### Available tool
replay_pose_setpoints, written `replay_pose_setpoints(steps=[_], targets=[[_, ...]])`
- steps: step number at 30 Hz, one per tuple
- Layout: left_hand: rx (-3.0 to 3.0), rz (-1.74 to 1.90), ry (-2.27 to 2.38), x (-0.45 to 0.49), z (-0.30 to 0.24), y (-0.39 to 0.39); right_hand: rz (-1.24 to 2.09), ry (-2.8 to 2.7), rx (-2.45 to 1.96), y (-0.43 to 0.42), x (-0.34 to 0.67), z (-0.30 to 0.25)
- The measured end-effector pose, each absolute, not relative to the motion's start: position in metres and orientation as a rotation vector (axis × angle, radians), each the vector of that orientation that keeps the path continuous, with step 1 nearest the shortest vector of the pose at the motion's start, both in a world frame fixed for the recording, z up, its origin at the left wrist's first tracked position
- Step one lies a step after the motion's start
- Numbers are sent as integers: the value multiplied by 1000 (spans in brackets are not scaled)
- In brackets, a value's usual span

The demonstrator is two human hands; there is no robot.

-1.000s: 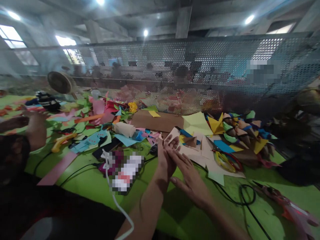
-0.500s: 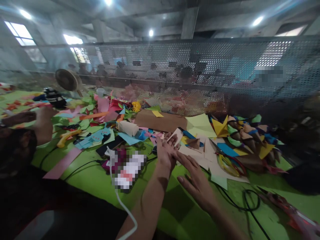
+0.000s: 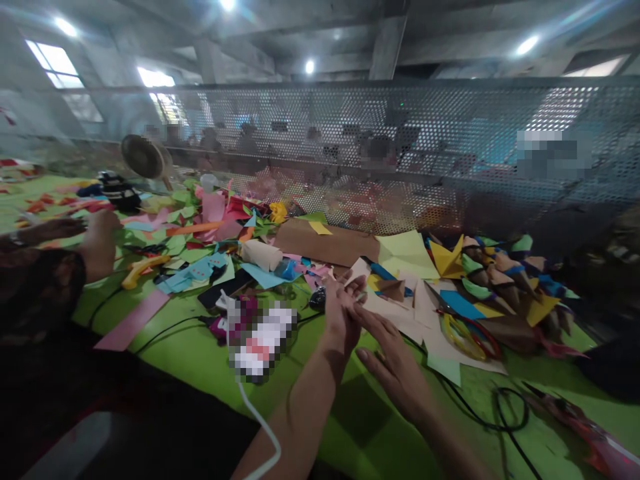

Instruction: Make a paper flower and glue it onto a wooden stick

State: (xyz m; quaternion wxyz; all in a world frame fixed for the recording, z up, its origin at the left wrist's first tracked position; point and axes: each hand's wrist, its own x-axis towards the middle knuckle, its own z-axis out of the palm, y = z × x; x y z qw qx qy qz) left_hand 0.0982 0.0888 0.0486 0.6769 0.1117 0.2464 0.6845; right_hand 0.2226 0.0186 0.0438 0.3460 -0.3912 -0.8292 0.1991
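My left hand [image 3: 344, 303] is palm up over the green table, its fingers loosely apart and slightly bent. Across its palm and heel lie the fingertips of my right hand [image 3: 393, 357], whose fingers are stretched out and thumb is spread. I see nothing held in either hand, though the left palm is partly covered. Just beyond the left fingers is a pale beige piece of paper [image 3: 361, 268]. To the right lie beige sheets [image 3: 423, 310], a blue piece [image 3: 459, 303] and yellow-handled scissors [image 3: 457, 337].
A phone [image 3: 265, 343] with a white cable lies left of my forearm. A yellow glue gun [image 3: 144, 269] is near a co-worker's arm [image 3: 100, 243]. Brown paper [image 3: 325, 241] and paper cones [image 3: 493, 263] lie behind; pliers [image 3: 565, 407] and black cable [image 3: 510, 427] sit at right.
The whole view has shifted slightly, so the scene sits a little further right. My hands stay pressed together, with the right fingers still across the left palm.
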Motion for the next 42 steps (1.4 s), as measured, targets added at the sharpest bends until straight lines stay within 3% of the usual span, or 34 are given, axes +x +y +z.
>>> replay_pose_setpoints(steps=[11,16,19,23,33,39,42], targets=[[454,1433,517,110,48,80,536,-1663,-1128,35,227,23],[1112,1721,1507,55,55,93,642,-1465,-1209,42,237,28],[1370,1326,2159,28,55,97,901,-1244,-1187,47,241,31],[1566,830,2407,23,44,97,1051,-1089,-1142,51,244,29],[1607,764,2389,25,33,97,1108,-1052,-1104,51,245,32],[1499,1369,1877,30,41,99,1103,-1057,-1006,51,248,29],[1523,1393,1626,43,43,100,1071,-1085,-1013,52,249,27]])
